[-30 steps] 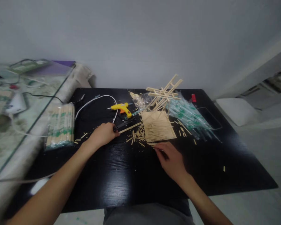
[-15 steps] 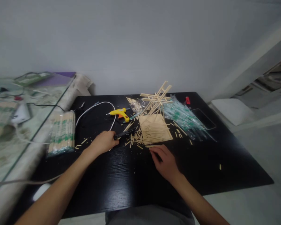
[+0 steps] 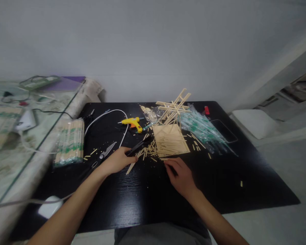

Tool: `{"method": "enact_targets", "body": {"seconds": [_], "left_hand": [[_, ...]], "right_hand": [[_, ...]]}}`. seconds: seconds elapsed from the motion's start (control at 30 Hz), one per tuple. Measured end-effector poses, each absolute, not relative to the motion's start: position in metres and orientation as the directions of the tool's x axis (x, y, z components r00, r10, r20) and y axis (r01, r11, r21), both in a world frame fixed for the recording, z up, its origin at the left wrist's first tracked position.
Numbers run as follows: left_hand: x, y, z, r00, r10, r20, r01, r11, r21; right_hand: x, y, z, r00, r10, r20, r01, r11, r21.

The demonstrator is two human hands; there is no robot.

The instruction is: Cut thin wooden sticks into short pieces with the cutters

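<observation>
My left hand (image 3: 119, 159) is closed around a long black tool (image 3: 139, 145) whose kind I cannot make out; its far end lies over scattered stick pieces (image 3: 150, 149). Below that hand, a few longer sticks (image 3: 131, 168) lie on the dark table. Scissors (image 3: 105, 152) with pale blades rest just left of the wrist. My right hand (image 3: 180, 175) has thumb and fingers pinched on a short thin wooden stick (image 3: 164, 159), at the near edge of a square wooden panel (image 3: 168, 129). More thin sticks are laid across the panel.
A yellow glue gun (image 3: 132, 123) lies behind the left hand beside a white cable (image 3: 113, 110). A lattice of glued sticks (image 3: 174, 107) stands behind the panel. Plastic wrappers (image 3: 202, 126) and a phone (image 3: 223, 131) are to the right. A bundle of packaged sticks (image 3: 70, 141) lies left.
My left hand has shifted right and slightly nearer with the black tool, bringing the scissors and longer sticks into sight. My right hand stays at the panel's near edge. The view has shifted slightly.
</observation>
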State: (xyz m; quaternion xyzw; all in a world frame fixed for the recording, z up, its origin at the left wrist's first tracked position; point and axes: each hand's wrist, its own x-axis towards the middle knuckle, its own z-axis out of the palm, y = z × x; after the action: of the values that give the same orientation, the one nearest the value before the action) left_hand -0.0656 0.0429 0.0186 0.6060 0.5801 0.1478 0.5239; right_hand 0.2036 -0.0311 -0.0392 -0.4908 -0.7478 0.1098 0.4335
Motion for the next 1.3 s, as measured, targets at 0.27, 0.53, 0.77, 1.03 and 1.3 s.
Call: {"method": "enact_targets", "body": {"seconds": [0.27, 0.53, 0.77, 1.03, 1.3], "left_hand": [[-0.057, 0.032, 0.011, 0.415, 0.778, -0.471, 0.478, 0.254, 0.841], [-0.051, 0.025, 0.015, 0.566, 0.733, -0.378, 0.466, 0.093, 0.880], [-0.054, 0.021, 0.018, 0.545, 0.741, -0.391, 0.525, 0.061, 0.849], [-0.047, 0.004, 0.018, 0.566, 0.734, -0.374, 0.454, 0.102, 0.885], [-0.024, 0.000, 0.023, 0.645, 0.686, -0.337, 0.355, 0.122, 0.927]], "right_hand": [[0.204, -0.032, -0.038, -0.151, 0.836, 0.528, 0.646, 0.488, -0.587], [0.204, -0.032, -0.039, -0.157, 0.835, 0.528, 0.639, 0.493, -0.591], [0.205, -0.032, -0.024, -0.153, 0.826, 0.542, 0.613, 0.510, -0.604], [0.202, -0.028, -0.002, -0.369, 0.696, 0.615, 0.611, 0.681, -0.404], [0.216, -0.021, -0.001, -0.563, 0.496, 0.660, 0.517, 0.835, -0.187]]}}
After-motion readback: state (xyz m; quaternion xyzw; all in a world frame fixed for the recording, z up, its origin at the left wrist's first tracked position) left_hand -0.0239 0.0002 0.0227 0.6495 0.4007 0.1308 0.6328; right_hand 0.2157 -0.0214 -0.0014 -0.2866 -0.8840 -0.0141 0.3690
